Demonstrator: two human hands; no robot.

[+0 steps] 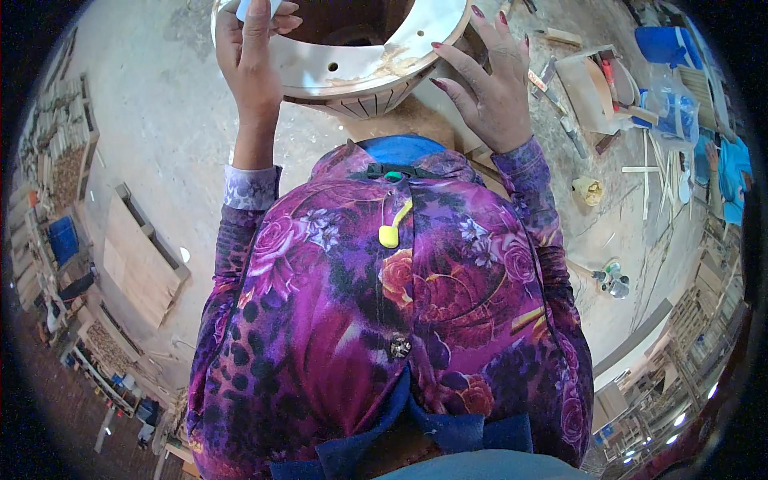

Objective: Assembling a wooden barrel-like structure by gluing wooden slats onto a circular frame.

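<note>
A round wooden piece with a wide, pale, ring-shaped rim (pixel 360 66) stands at the top of the head view, cut off by the picture's edge. The rim has small dark holes and brownish smears, and its outer side (pixel 372 104) shows dark slots. My left hand (pixel 250 56) is at the rim's left, closed on a pale bluish-white flat piece (pixel 260 6). What kind of piece it is cannot be made out. On the right, my right hand (pixel 492 84) has its fingers spread, fingertips at the rim's outer edge, holding nothing.
Boards and hand tools (pixel 604 88) lie to the right, beside a clear-and-blue plastic container (pixel 676 108). A person in blue (pixel 732 180) is at the far right. A wooden panel (pixel 144 260) and stacked wood (pixel 60 152) are at left.
</note>
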